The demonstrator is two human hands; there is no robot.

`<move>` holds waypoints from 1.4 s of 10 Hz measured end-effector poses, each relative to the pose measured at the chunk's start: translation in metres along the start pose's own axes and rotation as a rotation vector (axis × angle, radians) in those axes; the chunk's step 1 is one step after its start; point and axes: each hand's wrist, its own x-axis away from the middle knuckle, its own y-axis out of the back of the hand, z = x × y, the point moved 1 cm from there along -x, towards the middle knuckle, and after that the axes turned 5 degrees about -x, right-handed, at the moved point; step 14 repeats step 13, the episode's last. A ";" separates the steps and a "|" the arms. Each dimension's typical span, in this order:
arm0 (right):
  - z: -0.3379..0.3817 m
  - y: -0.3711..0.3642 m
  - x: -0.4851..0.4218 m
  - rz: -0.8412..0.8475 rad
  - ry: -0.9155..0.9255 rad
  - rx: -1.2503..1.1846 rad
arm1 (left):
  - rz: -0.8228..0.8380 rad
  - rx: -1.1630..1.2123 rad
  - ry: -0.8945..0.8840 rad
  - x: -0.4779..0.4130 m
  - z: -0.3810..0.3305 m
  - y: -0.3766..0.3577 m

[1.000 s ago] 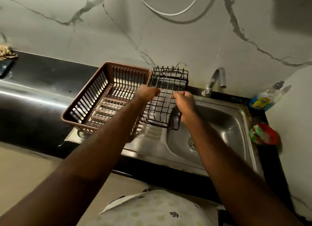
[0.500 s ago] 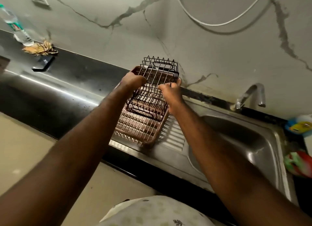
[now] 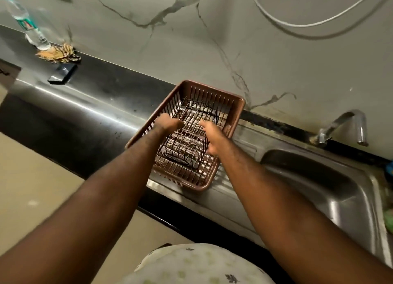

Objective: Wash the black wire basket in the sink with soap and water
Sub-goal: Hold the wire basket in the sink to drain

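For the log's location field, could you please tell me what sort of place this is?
Most likely a home kitchen: a steel sink with a tap, set in a dark counter, and a brown dish basket on its drainboard.

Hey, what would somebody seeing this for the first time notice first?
First, two bare forearms reach to the middle, where the left hand and right hand grip the black wire basket, held low inside a brown plastic basket on the steel drainboard. Next come the sink and its tap at right, with no water visibly running. A white cable loops across the veined wall above.
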 end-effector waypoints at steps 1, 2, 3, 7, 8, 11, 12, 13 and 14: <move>-0.001 -0.001 -0.010 -0.019 -0.075 -0.072 | 0.000 -0.010 -0.007 -0.011 0.006 -0.010; -0.005 -0.001 -0.019 -0.029 -0.108 -0.102 | 0.019 -0.016 -0.018 -0.018 0.008 -0.016; -0.006 -0.002 -0.026 -0.039 -0.123 -0.135 | 0.016 -0.060 -0.036 -0.025 0.011 -0.021; -0.007 -0.004 -0.036 -0.070 -0.150 -0.174 | 0.046 -0.037 -0.007 -0.038 0.025 -0.036; -0.009 -0.004 -0.037 -0.110 -0.150 -0.153 | 0.088 -0.090 -0.013 -0.033 0.021 -0.032; 0.002 -0.010 -0.022 -0.129 -0.051 0.018 | 0.041 -0.309 -0.084 -0.022 0.003 -0.022; 0.006 -0.010 -0.015 -0.160 0.005 0.100 | -0.011 -0.347 -0.106 -0.007 -0.007 -0.017; 0.012 -0.006 -0.011 -0.258 0.153 0.226 | -0.061 -0.339 -0.167 0.002 -0.019 -0.017; 0.012 -0.006 -0.011 -0.258 0.153 0.226 | -0.061 -0.339 -0.167 0.002 -0.019 -0.017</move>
